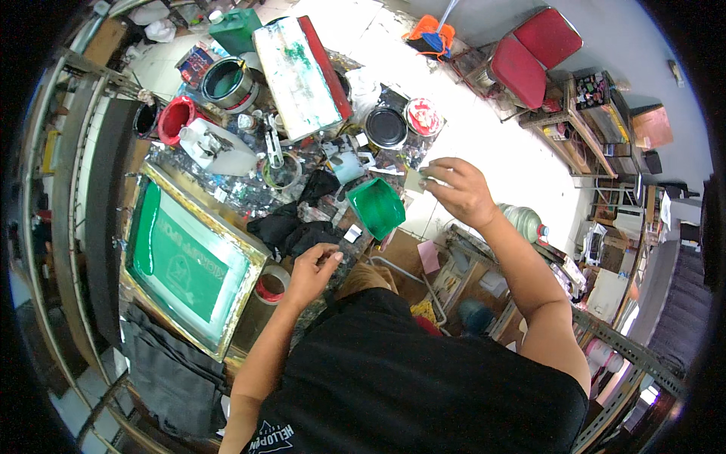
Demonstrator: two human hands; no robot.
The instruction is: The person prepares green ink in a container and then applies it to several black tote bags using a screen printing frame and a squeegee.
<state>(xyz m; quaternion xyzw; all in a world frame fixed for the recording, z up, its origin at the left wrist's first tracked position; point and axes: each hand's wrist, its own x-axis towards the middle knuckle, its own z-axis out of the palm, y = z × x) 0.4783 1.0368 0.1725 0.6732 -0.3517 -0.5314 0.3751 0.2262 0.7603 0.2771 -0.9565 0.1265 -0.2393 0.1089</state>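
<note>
"How do the hands stand?"

"The right hand [461, 194] is raised, its fingers bent toward the thumb; I can't tell whether they pinch anything. A small pale card [413, 181] shows just beside the fingertips. The left hand [310, 275] is loosely curled, and I can't tell what, if anything, is inside it."

"Where's the green container [378, 208]?"

"Between the two hands, at the near edge of the spattered table [231, 188], its inside coated green."

"And beside the left hand?"

"Black cloth [295, 228] just beyond it, and a tape roll [283, 277] near the wrist. Left of that lies a framed screen [185, 261], with thick green ink along its left side."

"Farther out?"

"A whitish jug [219, 149], a red pot [177, 121] and an open can [224, 82] stand beyond the screen. Past the green container are a black lid [386, 127] and a white-topped box [293, 76]. A red chair [520, 66] stands well apart, across the pale floor [473, 125]."
</note>
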